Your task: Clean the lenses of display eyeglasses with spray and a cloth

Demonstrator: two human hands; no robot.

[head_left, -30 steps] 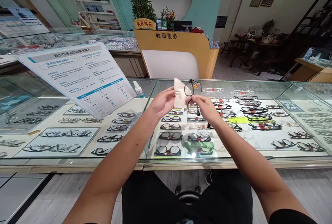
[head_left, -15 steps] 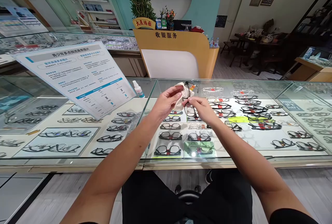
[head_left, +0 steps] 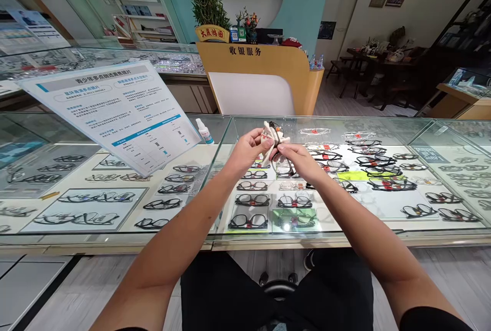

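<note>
Your left hand [head_left: 245,151] pinches the bunched cloth [head_left: 269,138] at its fingertips, cloth wrapped round the top of the glasses [head_left: 284,166], which hang just below the pinch of your right hand [head_left: 302,159], both forearms stretched forward, fingertips meeting.

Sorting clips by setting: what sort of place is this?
Probably an optician's shop: the glass counter holds rows of spectacle frames, and the left hand and right hand hold glasses in a cloth.
</note>
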